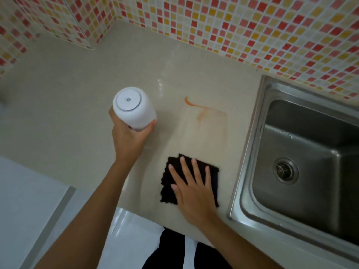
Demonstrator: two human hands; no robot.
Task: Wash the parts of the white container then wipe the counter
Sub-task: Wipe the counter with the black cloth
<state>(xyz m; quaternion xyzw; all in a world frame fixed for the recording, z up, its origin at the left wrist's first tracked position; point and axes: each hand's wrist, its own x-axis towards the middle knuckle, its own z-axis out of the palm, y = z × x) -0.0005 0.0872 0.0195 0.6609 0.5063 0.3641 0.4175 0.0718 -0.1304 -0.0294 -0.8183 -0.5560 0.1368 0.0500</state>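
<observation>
Left hand [128,136]: fingers wrapped round the white container [134,107], held above the table [68,105]
Right hand [192,189]: fingers spread flat on the black cloth [169,189]; orange stain [206,115] beyond it; sink [303,167] to the right

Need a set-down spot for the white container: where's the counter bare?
Bare: beige counter left of the white cylindrical container, up to the mosaic-tiled wall. Crowded: between container and steel sink, orange stain, black cloth under right hand.
</observation>
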